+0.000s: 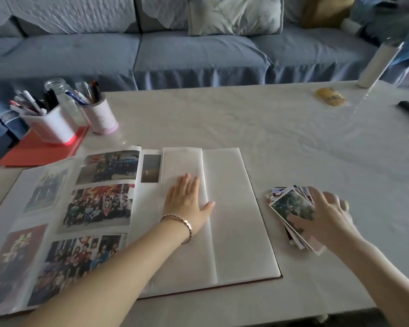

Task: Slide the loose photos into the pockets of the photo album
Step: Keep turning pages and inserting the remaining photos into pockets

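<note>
Left forearm (118, 267) reaches across the open photo album (234, 232), and the left grip (187, 199) lies flat, fingers straight, pressing the blank page. Right grip (326, 218) now: thumb on the loose photos (291, 205), stacked on the bench (269, 128) just beside the album. Fingers blurred, can't tell if they've closed.

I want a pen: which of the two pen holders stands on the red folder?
The square white holder on the left; the round cup beside it stands on the tablecloth.

Dim soft daylight, wide-angle edge warping, slight blur
</note>
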A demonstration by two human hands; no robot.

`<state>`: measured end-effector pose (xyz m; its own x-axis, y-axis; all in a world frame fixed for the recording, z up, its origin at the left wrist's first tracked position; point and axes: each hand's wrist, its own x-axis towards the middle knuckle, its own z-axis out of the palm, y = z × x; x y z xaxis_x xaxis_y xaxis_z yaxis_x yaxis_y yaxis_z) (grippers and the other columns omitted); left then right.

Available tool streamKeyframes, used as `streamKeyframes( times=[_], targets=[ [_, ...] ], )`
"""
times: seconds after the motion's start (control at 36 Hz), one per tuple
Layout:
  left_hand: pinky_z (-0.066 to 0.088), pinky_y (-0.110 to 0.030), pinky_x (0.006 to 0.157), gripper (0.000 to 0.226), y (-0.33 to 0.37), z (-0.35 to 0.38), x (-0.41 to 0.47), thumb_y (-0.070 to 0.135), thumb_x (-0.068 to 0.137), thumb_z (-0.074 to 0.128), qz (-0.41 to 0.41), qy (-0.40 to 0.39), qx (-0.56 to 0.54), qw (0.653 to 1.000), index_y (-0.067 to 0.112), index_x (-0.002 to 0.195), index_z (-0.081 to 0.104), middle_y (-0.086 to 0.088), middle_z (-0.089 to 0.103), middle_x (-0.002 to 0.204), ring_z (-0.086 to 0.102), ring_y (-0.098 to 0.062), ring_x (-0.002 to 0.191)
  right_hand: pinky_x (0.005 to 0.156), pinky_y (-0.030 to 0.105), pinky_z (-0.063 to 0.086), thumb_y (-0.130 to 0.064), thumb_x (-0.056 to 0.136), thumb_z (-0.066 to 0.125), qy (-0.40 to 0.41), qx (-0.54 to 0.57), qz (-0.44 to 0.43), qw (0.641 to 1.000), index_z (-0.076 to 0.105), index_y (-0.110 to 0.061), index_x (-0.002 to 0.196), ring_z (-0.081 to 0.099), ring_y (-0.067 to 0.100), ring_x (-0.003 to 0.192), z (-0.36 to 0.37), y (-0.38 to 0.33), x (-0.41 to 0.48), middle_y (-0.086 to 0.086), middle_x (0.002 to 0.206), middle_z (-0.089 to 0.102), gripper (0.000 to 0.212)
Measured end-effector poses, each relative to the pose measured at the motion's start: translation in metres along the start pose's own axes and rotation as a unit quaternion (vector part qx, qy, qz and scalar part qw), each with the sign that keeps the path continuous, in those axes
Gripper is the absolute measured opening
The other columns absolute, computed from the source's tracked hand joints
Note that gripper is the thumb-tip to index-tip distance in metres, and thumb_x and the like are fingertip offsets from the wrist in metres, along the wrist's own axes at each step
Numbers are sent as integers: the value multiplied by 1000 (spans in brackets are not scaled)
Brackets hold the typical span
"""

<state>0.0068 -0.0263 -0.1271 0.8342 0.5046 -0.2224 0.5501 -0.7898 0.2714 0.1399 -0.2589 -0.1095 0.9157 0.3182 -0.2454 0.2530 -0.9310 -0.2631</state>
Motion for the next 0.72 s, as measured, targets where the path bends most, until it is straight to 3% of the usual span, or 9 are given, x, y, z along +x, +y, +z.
streamKeyframes(
  times=[0.08, 0.14, 0.19, 0.33, 0.5, 0.58, 0.72],
  targets=[
    [-9, -30, 114, 71, -6, 7, 1, 53, 96, 27, -8, 1, 25, 1000, 21, 149, -7, -2, -16, 156, -14, -16, 144, 96, 40, 39, -45, 71, 76, -42, 14, 53, 998, 32, -24, 142, 39, 33, 120, -3, 24, 16, 13, 124, 49, 87],
    [-9, -29, 114, 70, -8, 10, 1, 54, 96, 26, -11, 10, 35, 999, 22, 149, -5, -1, -16, 157, -14, -15, 144, 81, 33, 45, -34, 70, 80, -32, 76, 51, 995, 49, -17, 132, 55, 29, 99, 0, 36, 23, 7, 98, 61, 71],
    [-8, -29, 114, 71, -8, 11, 1, 58, 94, 21, -16, 20, 40, 999, 22, 149, -3, 1, -13, 157, -12, -14, 144, 67, 29, 43, -24, 71, 81, -11, 130, 49, 990, 61, -11, 117, 59, 25, 78, 1, 43, 26, 3, 82, 63, 51],
    [-6, -30, 115, 69, -6, 11, 4, 55, 95, 26, -22, 22, 65, 997, 22, 149, -1, 1, -11, 157, -10, -15, 144, 55, 24, 37, -20, 69, 83, -10, 201, 73, 977, 63, -12, 99, 55, 22, 72, 3, 51, 35, 3, 79, 62, 36],
    [6, -31, 114, 69, 0, 12, 8, 57, 92, 33, -52, 69, 35, 996, 18, 146, 15, 3, 11, 155, 7, -17, 142, 64, 28, 43, -20, 65, 85, -37, 216, 110, 969, 68, -13, 84, 59, 27, 79, 0, 64, 46, 9, 85, 63, 26],
    [11, -31, 111, 68, 5, 12, 11, 59, 90, 37, -71, 88, 28, 993, 21, 144, 21, 3, 19, 148, 16, -21, 136, 63, 27, 43, -15, 70, 81, -51, 269, 98, 957, 71, -10, 78, 59, 22, 72, -7, 68, 45, 8, 77, 65, 14],
    [12, -33, 110, 64, 7, 9, 24, 57, 89, 40, -98, 102, 11, 990, 22, 140, 27, 1, 23, 142, 17, -24, 133, 72, 29, 46, -16, 78, 74, -83, 322, 83, 939, 72, -18, 66, 55, 20, 73, -22, 68, 41, 11, 78, 67, 12]
  ],
)
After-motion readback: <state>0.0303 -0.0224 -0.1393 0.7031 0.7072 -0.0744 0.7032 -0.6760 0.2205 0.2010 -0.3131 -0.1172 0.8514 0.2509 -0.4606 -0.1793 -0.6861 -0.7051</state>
